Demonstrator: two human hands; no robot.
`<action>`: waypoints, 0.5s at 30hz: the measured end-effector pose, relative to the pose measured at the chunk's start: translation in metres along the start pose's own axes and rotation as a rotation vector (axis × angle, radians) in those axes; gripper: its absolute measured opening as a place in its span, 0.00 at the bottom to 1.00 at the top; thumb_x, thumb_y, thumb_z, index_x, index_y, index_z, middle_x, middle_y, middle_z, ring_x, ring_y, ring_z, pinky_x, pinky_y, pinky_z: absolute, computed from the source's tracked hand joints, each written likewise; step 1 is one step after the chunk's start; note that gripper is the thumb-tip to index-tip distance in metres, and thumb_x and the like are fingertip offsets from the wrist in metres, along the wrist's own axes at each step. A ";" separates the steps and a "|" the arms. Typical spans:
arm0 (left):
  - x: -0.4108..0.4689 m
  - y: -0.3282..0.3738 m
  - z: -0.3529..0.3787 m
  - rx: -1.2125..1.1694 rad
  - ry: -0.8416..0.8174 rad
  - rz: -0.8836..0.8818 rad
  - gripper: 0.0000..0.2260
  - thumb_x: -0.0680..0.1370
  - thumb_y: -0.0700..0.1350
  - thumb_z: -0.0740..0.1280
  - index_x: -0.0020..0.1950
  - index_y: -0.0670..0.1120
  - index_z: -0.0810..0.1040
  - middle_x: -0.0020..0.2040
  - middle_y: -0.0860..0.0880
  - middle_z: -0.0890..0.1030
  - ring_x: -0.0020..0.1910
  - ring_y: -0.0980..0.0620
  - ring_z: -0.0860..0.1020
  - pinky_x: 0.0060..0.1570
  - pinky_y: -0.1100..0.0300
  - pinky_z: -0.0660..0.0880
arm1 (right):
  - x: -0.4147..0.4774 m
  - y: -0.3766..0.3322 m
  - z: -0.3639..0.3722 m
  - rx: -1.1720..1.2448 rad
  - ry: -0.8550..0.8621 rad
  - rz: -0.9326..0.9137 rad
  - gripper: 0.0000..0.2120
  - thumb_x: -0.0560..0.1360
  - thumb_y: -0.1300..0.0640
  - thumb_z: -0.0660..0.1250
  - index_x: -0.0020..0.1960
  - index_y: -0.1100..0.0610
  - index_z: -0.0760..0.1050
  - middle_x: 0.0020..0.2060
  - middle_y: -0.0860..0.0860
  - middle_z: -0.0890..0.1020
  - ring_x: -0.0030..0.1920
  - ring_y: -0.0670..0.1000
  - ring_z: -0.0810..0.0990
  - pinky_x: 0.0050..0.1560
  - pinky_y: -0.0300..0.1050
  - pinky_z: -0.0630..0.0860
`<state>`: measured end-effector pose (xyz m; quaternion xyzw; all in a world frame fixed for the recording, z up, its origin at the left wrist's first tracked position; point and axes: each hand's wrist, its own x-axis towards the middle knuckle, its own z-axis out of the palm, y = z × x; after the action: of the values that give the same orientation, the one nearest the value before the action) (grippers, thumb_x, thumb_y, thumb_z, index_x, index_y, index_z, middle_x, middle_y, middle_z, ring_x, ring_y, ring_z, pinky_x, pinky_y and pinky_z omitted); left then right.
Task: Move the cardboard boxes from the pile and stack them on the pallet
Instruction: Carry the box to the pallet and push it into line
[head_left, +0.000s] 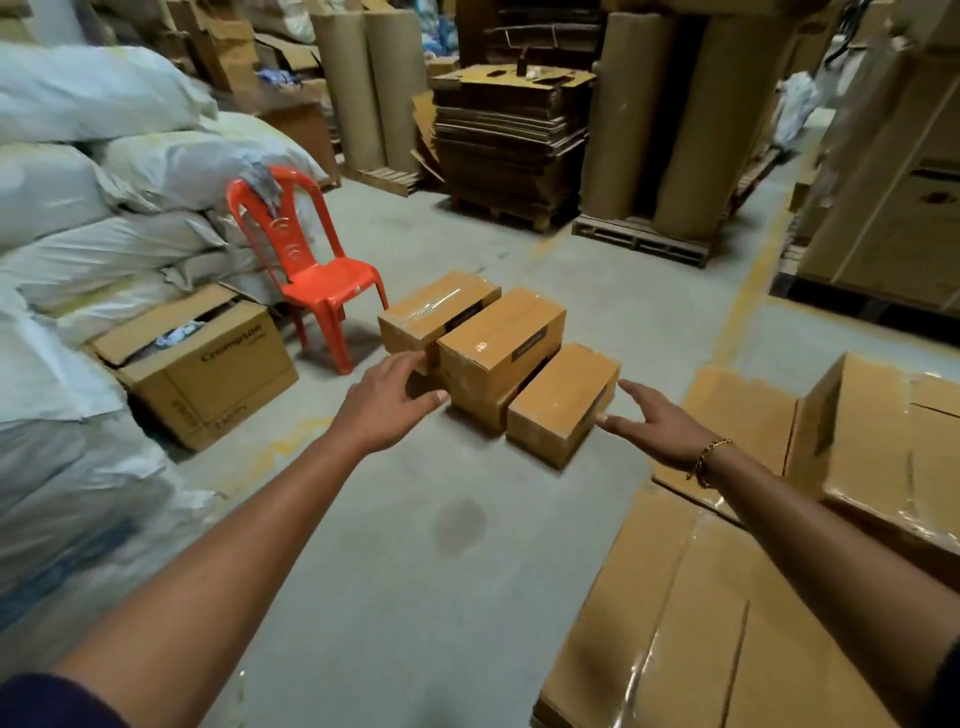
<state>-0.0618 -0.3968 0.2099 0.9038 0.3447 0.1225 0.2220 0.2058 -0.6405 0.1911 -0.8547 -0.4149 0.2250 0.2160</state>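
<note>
Three taped cardboard boxes lie side by side on the concrete floor: a far box (439, 306), a taller middle box (501, 338) and a near box (561, 402). My left hand (387, 402) reaches out with fingers spread, just left of the middle box and holding nothing. My right hand (657, 423), a gold bracelet on its wrist, is spread open just right of the near box, apart from it. At the lower right, a layer of taped boxes (691, 613) lies flat with one box (883, 447) on top; the pallet beneath is hidden.
An orange plastic chair (317, 270) stands left of the boxes, beside an open carton (208, 364) and stacked white sacks (78, 234). Cardboard rolls (374, 88), flat cardboard on a pallet (509, 140) and large cartons (893, 182) fill the back. Bare floor (389, 545) lies before me.
</note>
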 end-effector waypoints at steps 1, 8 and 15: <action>0.009 -0.013 -0.007 -0.003 -0.011 -0.001 0.32 0.80 0.62 0.65 0.80 0.51 0.62 0.80 0.48 0.63 0.77 0.45 0.63 0.72 0.43 0.64 | 0.013 -0.010 0.008 0.008 -0.011 0.006 0.40 0.78 0.37 0.63 0.82 0.52 0.52 0.81 0.52 0.56 0.79 0.53 0.57 0.76 0.50 0.57; 0.083 -0.082 -0.033 -0.030 -0.068 -0.013 0.31 0.80 0.62 0.64 0.80 0.52 0.62 0.80 0.48 0.62 0.77 0.45 0.62 0.72 0.43 0.64 | 0.095 -0.054 0.042 0.159 -0.019 0.063 0.40 0.78 0.37 0.64 0.82 0.51 0.52 0.81 0.51 0.56 0.79 0.54 0.59 0.76 0.51 0.58; 0.175 -0.128 -0.003 -0.056 -0.170 -0.034 0.32 0.79 0.65 0.63 0.80 0.52 0.62 0.80 0.49 0.63 0.77 0.46 0.64 0.73 0.42 0.65 | 0.192 -0.047 0.060 0.240 0.004 0.149 0.40 0.77 0.36 0.64 0.81 0.51 0.54 0.80 0.50 0.59 0.78 0.54 0.61 0.74 0.52 0.60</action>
<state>-0.0072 -0.1925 0.1624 0.8984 0.3363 0.0512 0.2779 0.2495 -0.4484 0.1296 -0.8515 -0.3200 0.2869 0.3002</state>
